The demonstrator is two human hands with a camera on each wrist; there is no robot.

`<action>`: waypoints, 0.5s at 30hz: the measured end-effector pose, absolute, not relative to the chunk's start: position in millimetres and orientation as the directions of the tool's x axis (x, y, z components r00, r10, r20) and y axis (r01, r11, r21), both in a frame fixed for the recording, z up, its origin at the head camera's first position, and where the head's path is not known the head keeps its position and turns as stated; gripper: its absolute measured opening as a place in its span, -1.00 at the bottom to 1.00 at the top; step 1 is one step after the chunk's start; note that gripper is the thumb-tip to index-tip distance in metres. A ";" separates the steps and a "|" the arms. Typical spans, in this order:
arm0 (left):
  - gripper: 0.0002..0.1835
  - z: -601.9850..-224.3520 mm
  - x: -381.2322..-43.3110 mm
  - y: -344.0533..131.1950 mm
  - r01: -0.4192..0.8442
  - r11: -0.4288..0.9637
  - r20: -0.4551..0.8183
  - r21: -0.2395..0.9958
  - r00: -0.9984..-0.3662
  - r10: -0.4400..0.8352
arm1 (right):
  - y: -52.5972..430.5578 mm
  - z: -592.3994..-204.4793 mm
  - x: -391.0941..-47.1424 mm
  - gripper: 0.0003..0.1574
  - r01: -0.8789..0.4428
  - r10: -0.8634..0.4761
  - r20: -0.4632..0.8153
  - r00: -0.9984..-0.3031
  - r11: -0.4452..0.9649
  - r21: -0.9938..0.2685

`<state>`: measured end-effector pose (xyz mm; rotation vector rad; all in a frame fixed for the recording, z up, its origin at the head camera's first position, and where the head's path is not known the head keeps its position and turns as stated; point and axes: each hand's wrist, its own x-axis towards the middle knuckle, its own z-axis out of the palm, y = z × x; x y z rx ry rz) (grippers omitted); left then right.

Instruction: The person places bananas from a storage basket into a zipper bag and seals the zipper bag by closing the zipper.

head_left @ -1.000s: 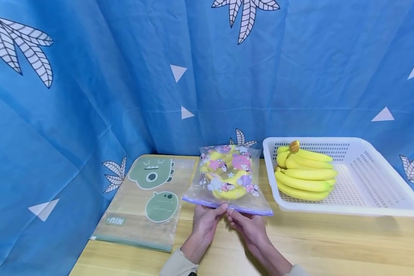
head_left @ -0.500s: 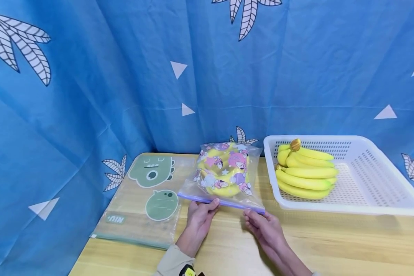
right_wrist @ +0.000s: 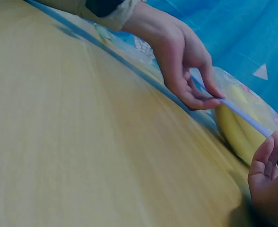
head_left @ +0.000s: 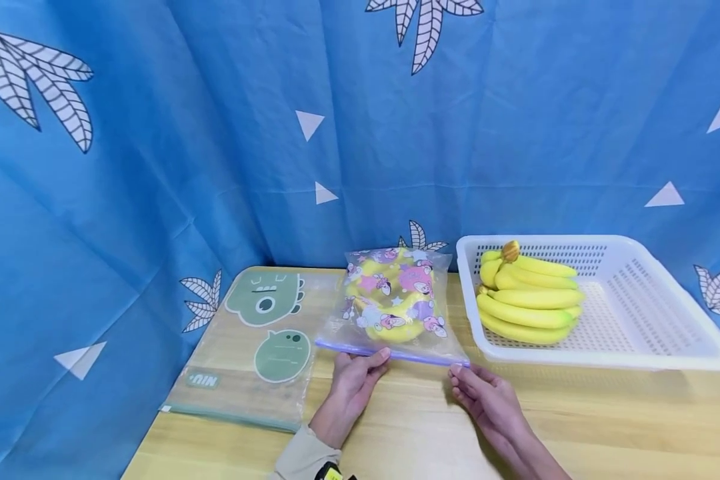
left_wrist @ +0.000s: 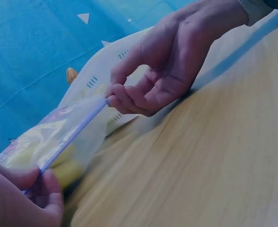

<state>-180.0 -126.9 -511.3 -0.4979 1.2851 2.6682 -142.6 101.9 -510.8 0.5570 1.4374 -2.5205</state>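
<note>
One flat bag [head_left: 252, 350] labelled "NIU" lower left, one purple-edged bag [head_left: 393, 303] of bananas [head_left: 399, 332] centre, pinched by left hand [head_left: 355, 379] and right hand [head_left: 487, 399], one white basket [head_left: 612, 357] right

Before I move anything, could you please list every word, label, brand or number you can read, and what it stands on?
"NIU" with a small plus-like mark: on the flat green-printed bag.
Pink patch on the bag of bananas: any lettering is too small to read.
Yellow watch face by the left sleeve: too small to read.
</note>
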 end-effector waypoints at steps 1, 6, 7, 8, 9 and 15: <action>-0.25 -510.6 -179.3 -127.7 -0.275 -0.629 -0.350 0.727 -0.937 0.004 | 104.7 -510.3 -143.3 -0.90 0.340 0.028 -0.410 -0.912 -0.511 -0.790; -0.24 -508.6 -178.8 -133.6 -0.293 -0.625 -0.335 0.724 -0.941 0.052 | 114.1 -508.8 -145.3 -0.85 0.374 0.006 -0.432 -0.902 -0.489 -0.788; -0.25 -507.9 -179.3 -134.4 -0.291 -0.621 -0.329 0.728 -0.943 0.055 | 115.4 -508.2 -145.9 -0.84 0.383 -0.008 -0.431 -0.902 -0.475 -0.792; -0.26 -507.3 -179.9 -135.2 -0.289 -0.617 -0.324 0.732 -0.944 0.058 | 116.5 -507.3 -146.5 -0.83 0.390 -0.019 -0.431 -0.902 -0.463 -0.796; -0.27 -506.5 -180.1 -136.4 -0.287 -0.615 -0.318 0.734 -0.946 0.063 | 117.5 -506.0 -147.0 -0.80 0.397 -0.027 -0.432 -0.901 -0.449 -0.801; -0.25 -504.7 -172.9 -148.6 -0.286 -0.576 -0.284 0.766 -0.954 0.096 | 136.5 -500.1 -138.9 -0.49 0.342 -0.151 -0.324 -0.934 -0.113 -0.933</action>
